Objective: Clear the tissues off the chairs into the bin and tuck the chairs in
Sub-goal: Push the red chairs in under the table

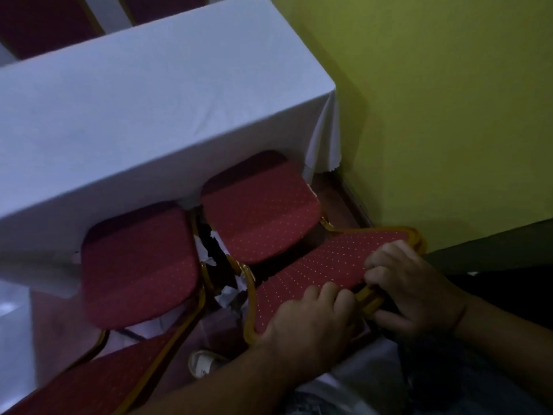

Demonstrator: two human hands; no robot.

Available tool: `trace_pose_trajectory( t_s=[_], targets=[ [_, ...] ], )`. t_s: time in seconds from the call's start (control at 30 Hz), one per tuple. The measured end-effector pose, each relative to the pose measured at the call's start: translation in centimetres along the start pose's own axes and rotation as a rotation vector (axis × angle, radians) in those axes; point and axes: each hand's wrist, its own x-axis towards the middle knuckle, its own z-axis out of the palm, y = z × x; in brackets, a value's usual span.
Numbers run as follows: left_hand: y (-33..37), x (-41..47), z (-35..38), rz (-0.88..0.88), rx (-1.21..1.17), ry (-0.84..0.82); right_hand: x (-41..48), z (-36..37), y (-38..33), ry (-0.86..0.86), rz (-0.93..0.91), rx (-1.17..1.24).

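Observation:
Two red dotted chairs with gold frames stand at a table draped in white cloth [143, 115]. The right chair [257, 217] has its seat partly under the table edge. My left hand [308, 319] and my right hand [410, 289] both grip the top of its backrest [323, 265]. The left chair [137, 265] sits beside it, its backrest at the bottom left. Crumpled white tissue [227, 295] lies in the gap between the two chairs, low down near the floor. Both seats are bare. No bin is in view.
A yellow-green wall [449, 115] runs close along the right, with a dark skirting board at its foot. A white shoe [203, 360] shows on the floor below the chairs. More red chairs [45, 22] stand beyond the table at the top left.

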Motion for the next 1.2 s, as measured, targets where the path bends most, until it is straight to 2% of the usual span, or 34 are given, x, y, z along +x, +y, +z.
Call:
trace_pose_trajectory(
  t_s=[0.17,0.4,0.93,1.2],
  targets=[
    [-2.4,-2.1,0.2,-0.134,0.092,0.202,3.5,2.0,-1.4,0.089,0.041,-0.014],
    [-5.2,-3.7,-1.3,-0.399,0.154,0.280,8.9,3.6,-3.1,0.175,0.060,-0.054],
    [-10.2,-1.7,-3.8,-0.506,0.152,0.433,16.0,4.1,-1.3,0.183,0.116,-0.050],
    [-13.4,0.0,-5.3,-0.514,0.180,0.459,19.9,3.9,0.5,0.197,0.116,-0.083]
  ],
)
